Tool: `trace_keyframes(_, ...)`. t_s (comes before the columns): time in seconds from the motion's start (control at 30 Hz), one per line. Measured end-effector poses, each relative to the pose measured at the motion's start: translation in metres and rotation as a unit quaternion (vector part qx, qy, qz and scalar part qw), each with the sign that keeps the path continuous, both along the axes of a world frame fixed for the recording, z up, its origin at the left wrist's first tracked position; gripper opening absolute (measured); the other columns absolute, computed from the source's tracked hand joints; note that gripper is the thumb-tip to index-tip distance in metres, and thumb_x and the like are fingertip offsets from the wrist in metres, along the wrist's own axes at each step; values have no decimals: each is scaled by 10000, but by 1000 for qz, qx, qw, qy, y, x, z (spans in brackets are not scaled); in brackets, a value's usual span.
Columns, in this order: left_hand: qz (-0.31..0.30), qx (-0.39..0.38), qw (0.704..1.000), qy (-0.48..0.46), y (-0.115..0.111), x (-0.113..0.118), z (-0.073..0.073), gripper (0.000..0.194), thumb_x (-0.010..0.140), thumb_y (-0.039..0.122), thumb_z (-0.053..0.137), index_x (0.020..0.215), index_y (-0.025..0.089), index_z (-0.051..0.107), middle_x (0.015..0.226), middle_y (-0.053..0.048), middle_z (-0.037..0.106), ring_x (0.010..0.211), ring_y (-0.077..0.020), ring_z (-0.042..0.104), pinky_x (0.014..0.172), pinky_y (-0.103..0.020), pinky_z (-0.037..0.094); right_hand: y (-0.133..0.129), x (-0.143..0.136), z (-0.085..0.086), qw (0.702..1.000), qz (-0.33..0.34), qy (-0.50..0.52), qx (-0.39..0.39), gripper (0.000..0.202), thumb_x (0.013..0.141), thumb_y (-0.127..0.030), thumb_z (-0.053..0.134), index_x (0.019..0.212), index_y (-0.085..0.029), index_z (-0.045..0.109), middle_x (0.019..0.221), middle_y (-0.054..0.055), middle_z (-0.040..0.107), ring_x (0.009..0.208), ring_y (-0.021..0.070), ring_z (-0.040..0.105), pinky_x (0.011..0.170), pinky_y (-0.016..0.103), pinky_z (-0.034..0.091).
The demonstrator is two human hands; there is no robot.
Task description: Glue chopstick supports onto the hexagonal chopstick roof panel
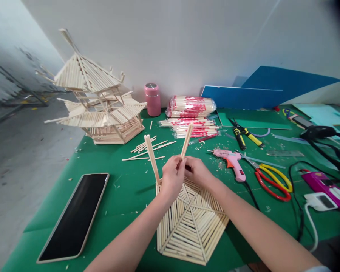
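My left hand (172, 175) pinches a short upright bundle of wooden sticks (186, 140), thumb against its lower part. My right hand (198, 172) is closed at the foot of that bundle, its fingertips partly hidden behind my left hand. Both are over the far edge of a flat polygonal panel (184, 234) made of sticks laid in wedges. At the panel's far left corner another stick bundle (152, 158) stands upright, leaning slightly left. Whether the held bundle touches the panel is hidden by my hands.
Loose sticks (147, 149) lie behind the panel, with packaged chopsticks (191, 107) farther back. At left are a phone (75, 217) and a stick-built pavilion (99, 109). Rightward lie a pink glue gun (231, 160), scissors (274, 181), pliers (245, 136) and cables. A pink flask (152, 100) stands behind.
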State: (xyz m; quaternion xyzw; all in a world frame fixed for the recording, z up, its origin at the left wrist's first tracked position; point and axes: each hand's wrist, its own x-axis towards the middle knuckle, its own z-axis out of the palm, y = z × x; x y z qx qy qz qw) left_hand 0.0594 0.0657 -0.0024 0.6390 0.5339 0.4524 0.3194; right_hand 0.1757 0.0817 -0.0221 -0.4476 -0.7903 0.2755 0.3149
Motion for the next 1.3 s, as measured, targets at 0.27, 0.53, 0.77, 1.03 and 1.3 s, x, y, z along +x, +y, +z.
trace_keyframes(0.27, 2, 2, 1000, -4, 1, 0, 0, 155, 798, 195, 451, 785, 168, 603, 749, -31, 615, 694, -159, 565, 661, -278, 438, -1, -4, 2, 1000, -8, 11, 9, 126, 774, -187, 489, 774, -161, 613, 698, 23, 588, 633, 131, 535, 576, 222, 403)
trace_keyframes(0.53, 4, 6, 1000, -14, -1, -1, 1, 157, 797, 177, 447, 792, 165, 604, 754, -37, 616, 700, -154, 568, 661, -276, 446, -2, -5, 1, 999, 5, 30, 10, 134, 760, -150, 499, 815, -174, 619, 768, 38, 609, 688, 143, 558, 616, 237, 426)
trace_keyframes(0.77, 1, 10, 1000, -25, -1, -1, -2, 159, 799, 182, 446, 798, 173, 605, 757, -34, 615, 693, -154, 559, 656, -278, 446, -3, -6, 1, 999, 5, 40, 19, 148, 765, -156, 498, 844, -174, 622, 781, 45, 617, 693, 147, 561, 617, 239, 431)
trace_keyframes(1.03, 3, 11, 999, -34, -1, -1, -3, 156, 802, 191, 444, 764, 166, 593, 735, -31, 608, 691, -156, 560, 654, -271, 442, -3, -7, 0, 998, 5, 51, 30, 115, 755, -152, 504, 788, -174, 613, 756, 37, 615, 682, 145, 559, 621, 237, 431)
trace_keyframes(1.3, -4, 5, 999, -42, -2, -2, -5, 171, 806, 203, 437, 742, 158, 590, 737, -41, 616, 720, -167, 567, 670, -280, 443, -5, -8, 0, 998, 4, 51, 30, 113, 760, -165, 497, 772, -169, 610, 740, 38, 611, 670, 146, 559, 613, 238, 430)
